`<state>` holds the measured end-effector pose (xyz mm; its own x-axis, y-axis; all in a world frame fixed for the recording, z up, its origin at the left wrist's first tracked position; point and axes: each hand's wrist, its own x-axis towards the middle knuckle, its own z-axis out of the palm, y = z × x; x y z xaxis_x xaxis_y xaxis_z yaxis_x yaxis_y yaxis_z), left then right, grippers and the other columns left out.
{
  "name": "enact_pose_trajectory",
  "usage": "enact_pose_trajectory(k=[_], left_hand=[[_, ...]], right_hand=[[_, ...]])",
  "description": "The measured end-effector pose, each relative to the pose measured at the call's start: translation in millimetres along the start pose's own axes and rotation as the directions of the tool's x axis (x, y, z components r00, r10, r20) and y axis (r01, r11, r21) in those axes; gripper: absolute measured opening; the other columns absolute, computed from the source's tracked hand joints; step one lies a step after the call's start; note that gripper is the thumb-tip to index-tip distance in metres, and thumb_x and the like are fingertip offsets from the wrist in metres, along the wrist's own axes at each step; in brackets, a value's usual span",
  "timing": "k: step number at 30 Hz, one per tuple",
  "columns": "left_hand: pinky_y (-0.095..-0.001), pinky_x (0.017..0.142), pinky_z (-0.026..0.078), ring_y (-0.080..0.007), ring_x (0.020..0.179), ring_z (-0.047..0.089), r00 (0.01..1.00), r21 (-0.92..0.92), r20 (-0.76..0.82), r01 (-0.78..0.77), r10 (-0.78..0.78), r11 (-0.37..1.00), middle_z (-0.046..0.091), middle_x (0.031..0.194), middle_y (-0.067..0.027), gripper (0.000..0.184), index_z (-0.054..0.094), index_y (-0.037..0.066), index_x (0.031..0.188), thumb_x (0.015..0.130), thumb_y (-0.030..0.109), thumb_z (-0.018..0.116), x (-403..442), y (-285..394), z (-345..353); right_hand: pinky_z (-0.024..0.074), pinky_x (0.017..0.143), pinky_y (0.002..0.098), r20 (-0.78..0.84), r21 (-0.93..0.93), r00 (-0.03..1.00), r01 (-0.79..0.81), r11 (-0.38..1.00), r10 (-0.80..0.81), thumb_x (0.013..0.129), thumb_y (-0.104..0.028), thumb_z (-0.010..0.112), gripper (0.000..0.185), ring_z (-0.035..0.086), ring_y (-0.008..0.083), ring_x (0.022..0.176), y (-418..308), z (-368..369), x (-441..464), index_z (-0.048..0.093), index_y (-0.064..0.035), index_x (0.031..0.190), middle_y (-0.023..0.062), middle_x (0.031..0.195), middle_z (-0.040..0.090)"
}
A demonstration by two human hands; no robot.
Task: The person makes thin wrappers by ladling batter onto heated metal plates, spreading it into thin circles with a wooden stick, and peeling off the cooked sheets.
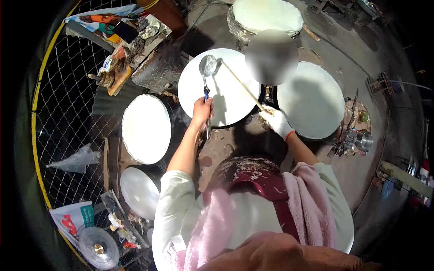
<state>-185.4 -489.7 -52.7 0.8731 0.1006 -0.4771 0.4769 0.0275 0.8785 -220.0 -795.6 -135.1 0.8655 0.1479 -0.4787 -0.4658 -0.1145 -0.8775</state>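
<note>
My bare left hand (203, 110) is closed around the handle of a metal ladle (208, 66) with a blue part on its handle. The ladle's bowl is over a large round pan (244, 106) with a smooth pale surface, and its shadow falls there. In a white glove with a red cuff, my right hand (276, 121) grips a thin wooden stick (242, 86). The stick slants across the same pan, its far end near the ladle's bowl. Whether either tool touches the surface I cannot tell.
Other pale round pans stand at the left (147, 128), right (309, 104) and back (267, 16). A metal lid (140, 193) lies lower left, by a wire fence (68, 122). A round blurred patch hides part of the back. Tools and a metal pot (364, 141) are on the right.
</note>
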Motion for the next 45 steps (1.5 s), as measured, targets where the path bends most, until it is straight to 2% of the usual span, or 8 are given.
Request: enact_pose_trajectory(k=[9, 24, 26, 28, 30, 32, 42, 45], left_hand=[[-0.0292, 0.041, 0.034, -0.0142, 0.043, 0.042, 0.971, -0.252, 0.212, 0.163, -0.110, 0.954, 0.049, 0.061, -0.0064, 0.018, 0.051, -0.004, 0.077, 0.091, 0.007, 0.051, 65, 3, -8], [-0.0260, 0.047, 0.036, -0.0149, 0.054, 0.043, 0.891, -0.730, 0.108, 0.373, -0.441, 0.573, 0.047, 0.070, -0.0054, 0.007, 0.049, -0.003, 0.092, 0.093, 0.002, 0.044, -15, -10, 27], [-0.0251, 0.049, 0.041, -0.0138, 0.057, 0.047, 0.947, -0.728, 0.280, 0.317, -0.158, 0.608, 0.051, 0.075, -0.0035, 0.015, 0.052, -0.004, 0.104, 0.093, 0.005, 0.047, -7, -41, -11], [-0.0200, 0.046, 0.035, -0.0085, 0.052, 0.045, 0.995, -0.608, -0.064, 0.023, -0.078, 0.794, 0.057, 0.078, -0.0004, 0.023, 0.058, 0.000, 0.110, 0.096, 0.015, 0.048, -83, 12, -24], [-0.0240, 0.041, 0.029, -0.0089, 0.034, 0.031, 0.642, -0.777, 0.628, 0.554, 0.441, 0.300, 0.052, 0.067, 0.0027, 0.031, 0.057, 0.004, 0.112, 0.102, 0.027, 0.040, -91, -22, -58], [-0.0241, 0.041, 0.027, -0.0067, 0.034, 0.031, 0.923, -0.834, 0.344, 0.217, 0.171, 0.507, 0.044, 0.063, 0.0040, 0.031, 0.057, 0.004, 0.109, 0.103, 0.028, 0.040, -131, -14, -54], [-0.0212, 0.045, 0.030, -0.0013, 0.035, 0.035, 0.996, -0.905, 0.089, 0.075, 0.014, 0.418, 0.042, 0.064, 0.0080, 0.030, 0.055, -0.004, 0.109, 0.102, 0.023, 0.044, -239, -9, -49], [-0.0205, 0.042, 0.025, -0.0016, 0.035, 0.035, 0.999, -0.977, 0.043, 0.038, 0.017, 0.210, 0.041, 0.064, 0.0072, 0.029, 0.053, -0.004, 0.109, 0.102, 0.022, 0.043, -281, -35, -73]], right_hand=[[0.0427, 0.067, 0.0197, -0.315, 0.098, 0.946, 0.112, 0.989, -0.076, 0.090, -0.016, 0.065, 0.034, 0.052, 0.0046, 0.077, 54, 47, -70, 0.061, -0.0014, 0.120, -0.0050, 0.087, 0.060], [0.0267, 0.036, 0.0218, 0.206, 0.410, 0.940, -0.334, 0.848, 0.271, 0.093, -0.026, 0.063, 0.015, 0.039, 0.0053, 0.039, -5, 119, -65, 0.062, -0.0138, 0.101, -0.0040, 0.058, 0.050], [0.0209, 0.034, 0.0216, 0.281, 0.436, 0.939, -0.309, 0.846, 0.198, 0.095, -0.026, 0.060, 0.009, 0.035, 0.0042, 0.037, -3, 101, -58, 0.059, -0.0173, 0.092, -0.0047, 0.059, 0.051], [0.0224, 0.032, 0.0215, 0.163, 0.402, 0.981, -0.164, 0.901, 0.105, 0.093, -0.020, 0.062, 0.016, 0.035, 0.0034, 0.036, -45, 71, -77, 0.063, -0.0139, 0.108, -0.0052, 0.061, 0.052], [0.0237, 0.033, 0.0207, -0.035, 0.390, 0.995, -0.068, 0.918, 0.088, 0.092, -0.018, 0.064, 0.019, 0.036, 0.0022, 0.038, -36, 45, -58, 0.063, -0.0119, 0.110, -0.0071, 0.061, 0.052], [0.0352, 0.049, 0.0160, -0.063, 0.291, 0.992, -0.084, 0.953, 0.107, 0.089, -0.014, 0.068, 0.027, 0.047, 0.0005, 0.059, -45, 28, -51, 0.063, -0.0073, 0.115, -0.0064, 0.080, 0.061], [0.0456, 0.082, 0.0209, 0.014, -0.502, 0.937, 0.309, 0.808, -0.350, 0.092, -0.019, 0.065, 0.036, 0.057, 0.0073, 0.087, 30, 21, -7, 0.059, 0.0018, 0.121, 0.0022, 0.102, 0.065], [0.0453, 0.086, 0.0211, 0.131, -0.201, 0.947, 0.315, 0.927, -0.293, 0.091, -0.017, 0.066, 0.036, 0.058, 0.0092, 0.093, 27, 29, -33, 0.059, 0.0017, 0.121, 0.0039, 0.109, 0.065]])
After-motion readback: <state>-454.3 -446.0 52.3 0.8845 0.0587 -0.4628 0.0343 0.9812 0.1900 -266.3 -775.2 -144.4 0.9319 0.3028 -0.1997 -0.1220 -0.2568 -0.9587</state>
